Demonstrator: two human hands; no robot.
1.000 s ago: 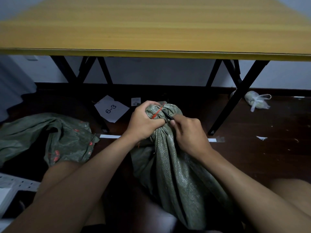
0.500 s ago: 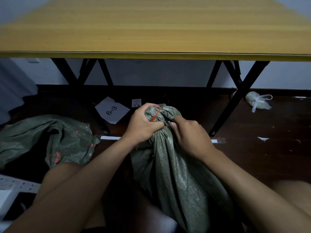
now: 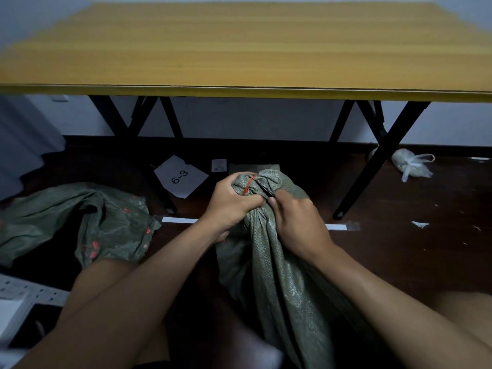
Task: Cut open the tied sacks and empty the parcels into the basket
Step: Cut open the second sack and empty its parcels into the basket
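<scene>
While your left hand grips tied sack neck just below red tie, your right hand pinches dark blade against tie. Sack stands upright on floor, near side of yellow table.

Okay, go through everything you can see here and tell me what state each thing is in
Green sack: upright, neck bunched, tied.
Red tie: around the neck, uncut.
Left hand: grips the neck.
Right hand: holds a dark blade at the tie.
Second sack: slumped on the floor, open.
</scene>
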